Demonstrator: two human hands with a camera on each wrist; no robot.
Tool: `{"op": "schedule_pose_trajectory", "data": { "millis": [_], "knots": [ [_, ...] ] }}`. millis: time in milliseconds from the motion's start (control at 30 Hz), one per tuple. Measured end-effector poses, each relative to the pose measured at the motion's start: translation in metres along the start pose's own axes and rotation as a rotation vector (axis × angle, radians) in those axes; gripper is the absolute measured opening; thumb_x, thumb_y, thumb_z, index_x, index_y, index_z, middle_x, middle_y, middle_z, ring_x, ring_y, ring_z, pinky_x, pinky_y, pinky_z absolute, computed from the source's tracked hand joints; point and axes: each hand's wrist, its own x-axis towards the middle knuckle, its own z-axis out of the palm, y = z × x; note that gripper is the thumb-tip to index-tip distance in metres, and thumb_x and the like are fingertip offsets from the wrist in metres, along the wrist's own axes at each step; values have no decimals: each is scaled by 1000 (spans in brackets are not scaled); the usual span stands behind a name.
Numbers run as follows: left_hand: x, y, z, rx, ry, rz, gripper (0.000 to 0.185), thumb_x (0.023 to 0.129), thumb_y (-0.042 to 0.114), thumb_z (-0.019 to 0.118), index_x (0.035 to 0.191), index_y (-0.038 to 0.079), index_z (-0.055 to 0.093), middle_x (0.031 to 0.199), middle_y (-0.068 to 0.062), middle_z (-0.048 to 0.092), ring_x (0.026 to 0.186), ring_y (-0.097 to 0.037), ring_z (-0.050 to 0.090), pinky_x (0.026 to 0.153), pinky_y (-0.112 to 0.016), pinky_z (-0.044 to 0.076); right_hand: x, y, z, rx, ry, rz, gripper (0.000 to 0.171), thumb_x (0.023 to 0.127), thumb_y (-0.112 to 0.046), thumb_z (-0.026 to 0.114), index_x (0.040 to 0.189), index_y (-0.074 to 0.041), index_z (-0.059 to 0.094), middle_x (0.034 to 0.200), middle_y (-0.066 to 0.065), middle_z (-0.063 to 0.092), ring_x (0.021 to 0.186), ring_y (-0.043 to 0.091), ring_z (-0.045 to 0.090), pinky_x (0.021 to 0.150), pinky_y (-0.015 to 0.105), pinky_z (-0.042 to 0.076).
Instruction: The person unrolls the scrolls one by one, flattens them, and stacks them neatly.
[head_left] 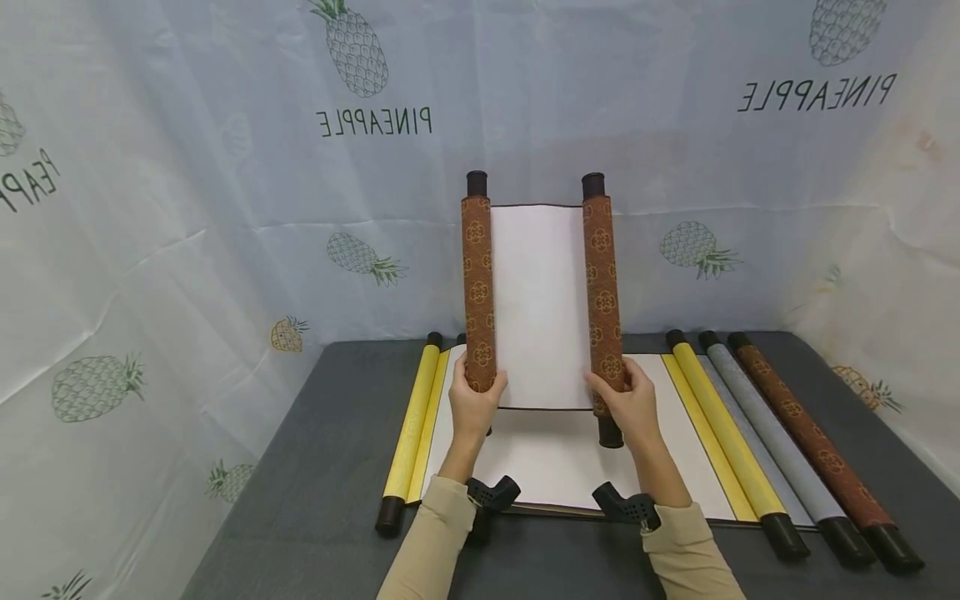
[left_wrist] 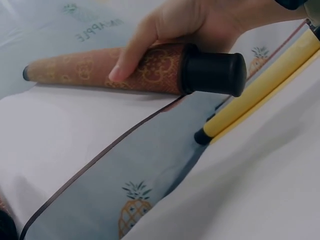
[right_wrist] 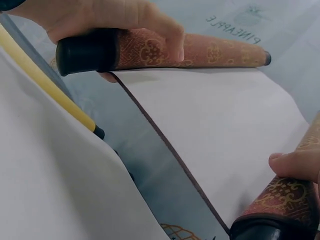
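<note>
A brown patterned scroll (head_left: 602, 287) is held up off the table, partly unrolled, with white paper (head_left: 538, 300) showing between its two rolls. My left hand (head_left: 474, 404) grips the left roll (left_wrist: 150, 70) near its lower end, thumb on the front. Around the lower part of the right roll (right_wrist: 145, 50) are the fingers of my right hand (head_left: 633, 404). Black knobs cap the roll ends. Below the raised scroll lies a yellow scroll (head_left: 722, 429), spread on the table with its white sheet (head_left: 540, 454) facing up. The left roll's lower knob is mostly hidden in the head view.
Right of the yellow scroll lie a grey roll (head_left: 776, 425) and another brown patterned roll (head_left: 813, 433), side by side on the dark grey table (head_left: 300, 467). The yellow scroll's left roll (head_left: 411, 417) lies at left. Pineapple-printed cloth (head_left: 540, 100) hangs behind and at both sides.
</note>
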Motion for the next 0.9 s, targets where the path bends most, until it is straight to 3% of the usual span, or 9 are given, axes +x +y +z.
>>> {"op": "schedule_pose_trajectory", "data": {
  "millis": [200,500,733,900],
  "knots": [
    [3,-1,-1,39,11,15,65,76,20,81,130,2,50,111,-20,64,93,-28,63,75,-36,53,-2,-4,-4,-27,-39,19,59,92,-24,65,140,0,42,131,24,52,115,31,54,101,48,48],
    [6,-2,-2,30,-11,14,60,78,5,76,129,-7,48,106,-30,62,87,-33,63,66,-26,50,-1,-5,-7,58,-59,75,57,96,-14,57,145,0,32,140,27,47,124,36,50,104,50,44],
    [6,-3,-4,-1,-27,-8,59,80,9,75,131,1,46,107,-26,66,92,-34,68,70,-36,57,3,2,-5,79,-30,58,54,98,-14,52,145,2,31,141,27,43,126,39,46,107,56,40],
    [6,-5,-7,-32,-70,-11,53,83,12,71,130,3,47,112,-23,62,96,-33,65,74,-38,56,5,5,-5,44,24,39,49,98,-15,49,141,4,36,134,25,48,117,35,51,95,43,47]
  ]
}}
